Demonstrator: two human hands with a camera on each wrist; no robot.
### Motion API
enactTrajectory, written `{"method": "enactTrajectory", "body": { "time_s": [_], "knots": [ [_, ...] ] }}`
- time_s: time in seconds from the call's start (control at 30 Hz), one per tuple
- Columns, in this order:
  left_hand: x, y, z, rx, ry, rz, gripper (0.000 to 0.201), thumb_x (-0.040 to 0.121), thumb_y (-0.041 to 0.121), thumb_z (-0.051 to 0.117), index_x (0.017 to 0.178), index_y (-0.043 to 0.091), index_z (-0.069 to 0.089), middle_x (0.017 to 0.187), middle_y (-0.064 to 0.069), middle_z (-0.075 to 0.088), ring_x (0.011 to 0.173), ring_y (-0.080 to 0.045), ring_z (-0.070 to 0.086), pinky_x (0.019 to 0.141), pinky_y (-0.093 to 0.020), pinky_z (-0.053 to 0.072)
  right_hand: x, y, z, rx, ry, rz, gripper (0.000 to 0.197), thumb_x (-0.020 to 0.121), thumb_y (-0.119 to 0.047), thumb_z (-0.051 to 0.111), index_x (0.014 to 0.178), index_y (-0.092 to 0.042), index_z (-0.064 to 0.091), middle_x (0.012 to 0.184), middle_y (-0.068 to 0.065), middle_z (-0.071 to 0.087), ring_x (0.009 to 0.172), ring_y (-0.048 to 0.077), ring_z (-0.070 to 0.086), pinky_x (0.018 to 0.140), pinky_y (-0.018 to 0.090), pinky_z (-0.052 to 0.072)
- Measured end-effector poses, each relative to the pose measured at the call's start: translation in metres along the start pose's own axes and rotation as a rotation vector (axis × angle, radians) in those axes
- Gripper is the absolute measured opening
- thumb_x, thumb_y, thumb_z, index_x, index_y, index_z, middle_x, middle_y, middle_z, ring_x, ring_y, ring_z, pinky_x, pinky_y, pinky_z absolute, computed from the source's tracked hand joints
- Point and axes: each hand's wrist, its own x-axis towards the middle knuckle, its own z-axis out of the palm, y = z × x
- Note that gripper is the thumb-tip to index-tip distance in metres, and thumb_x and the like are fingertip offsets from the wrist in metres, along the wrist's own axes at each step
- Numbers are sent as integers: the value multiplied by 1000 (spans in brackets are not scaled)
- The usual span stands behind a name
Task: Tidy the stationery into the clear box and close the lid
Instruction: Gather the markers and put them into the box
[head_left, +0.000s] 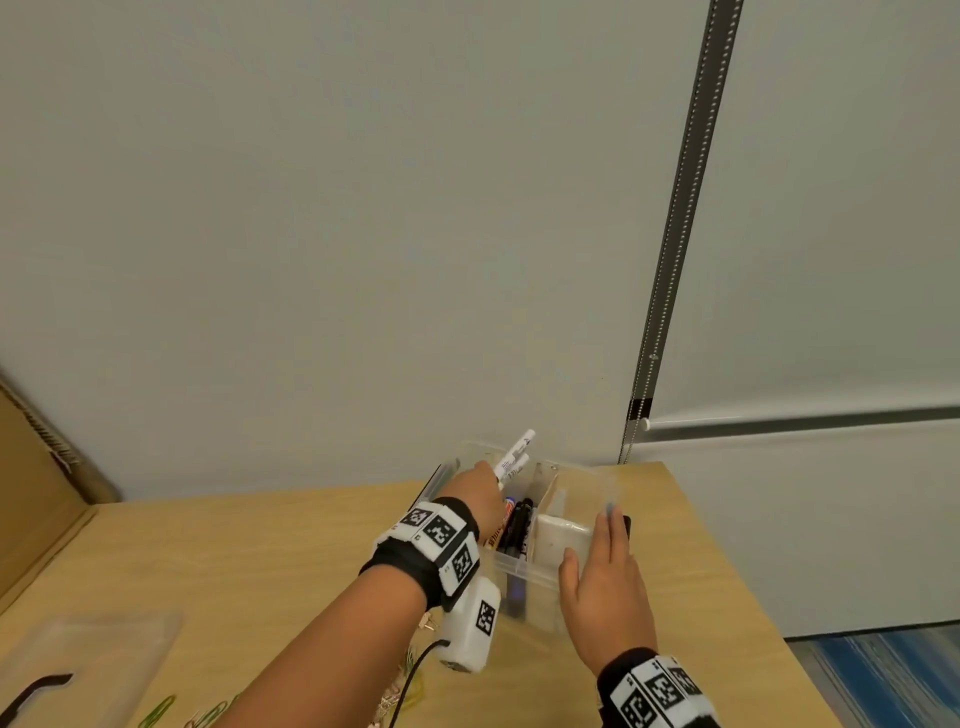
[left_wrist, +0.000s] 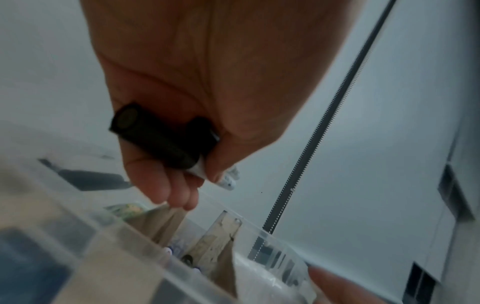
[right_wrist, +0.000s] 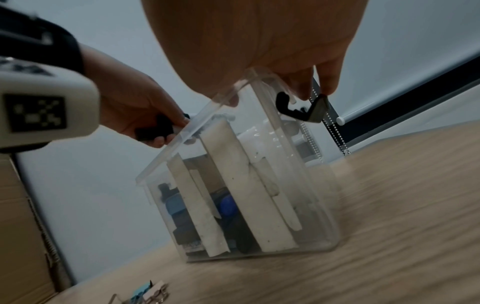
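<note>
The clear box (head_left: 524, 569) stands open near the back of the wooden table, split by pale dividers (right_wrist: 233, 174). Several markers (head_left: 515, 525) stand in its middle section. My left hand (head_left: 475, 488) hovers over the box's left half and grips two white markers (head_left: 514, 454) with black caps (left_wrist: 155, 135), caps toward the wrist. My right hand (head_left: 605, 566) rests flat along the box's right rim, its fingertips (right_wrist: 324, 82) by the black latch (right_wrist: 301, 109). The clear lid (head_left: 88, 660) lies at the near left.
Green paper clips (head_left: 161, 712) and binder clips (right_wrist: 148, 292) lie on the table near my left forearm. A cardboard box (head_left: 31, 493) stands at the far left. The wall is close behind the clear box, with a blind chain (head_left: 670, 260) hanging. The table's right edge (head_left: 753, 571) is near.
</note>
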Motion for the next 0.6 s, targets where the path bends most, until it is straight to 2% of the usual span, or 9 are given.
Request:
{"method": "enactTrajectory", "body": {
  "time_s": [0.13, 0.2, 0.3, 0.4, 0.5, 0.6],
  "knots": [
    [-8, -3, 8, 185, -8, 7, 23, 95, 21, 45, 113, 11, 55, 88, -2, 57, 76, -20, 56, 65, -29, 44, 0, 0, 1, 7, 0, -4, 65, 98, -40, 26, 151, -8, 7, 160, 3, -5, 143, 19, 23, 115, 33, 28],
    [-9, 0, 11, 262, -17, 5, 24, 94, 20, 45, 113, 10, 56, 92, -5, 62, 78, -22, 58, 66, -30, 46, 0, 0, 1, 7, -6, -6, 65, 98, -40, 26, 151, -9, 7, 160, 4, -5, 143, 19, 23, 115, 34, 28],
    [-8, 8, 15, 330, -39, 14, 25, 95, 17, 46, 115, 8, 58, 106, -8, 66, 93, -26, 65, 71, -32, 47, -2, -1, -1, -3, -14, -8, 65, 98, -40, 26, 151, -9, 7, 160, 4, -6, 143, 19, 23, 116, 33, 26],
    [-7, 13, 18, 294, 0, -22, 26, 97, 23, 45, 116, 11, 57, 110, -7, 66, 99, -26, 64, 70, -32, 44, -2, -3, -3, 1, -17, -11, 64, 98, -40, 26, 151, -9, 8, 160, 4, -6, 144, 19, 21, 116, 33, 25],
    [-5, 10, 16, 186, 67, -26, 26, 98, 31, 43, 117, 15, 51, 105, -6, 65, 93, -25, 64, 67, -33, 44, -2, -3, -3, -10, -13, -10, 64, 98, -40, 26, 151, -9, 7, 160, 5, -6, 143, 19, 22, 116, 33, 26],
    [-9, 6, 15, 153, 91, 66, 27, 98, 24, 39, 123, 14, 36, 102, -9, 64, 81, -25, 61, 64, -34, 46, -1, -2, -2, -18, -11, -9, 64, 98, -41, 25, 151, -9, 6, 160, 5, -7, 144, 18, 21, 116, 32, 26]
  ]
}}
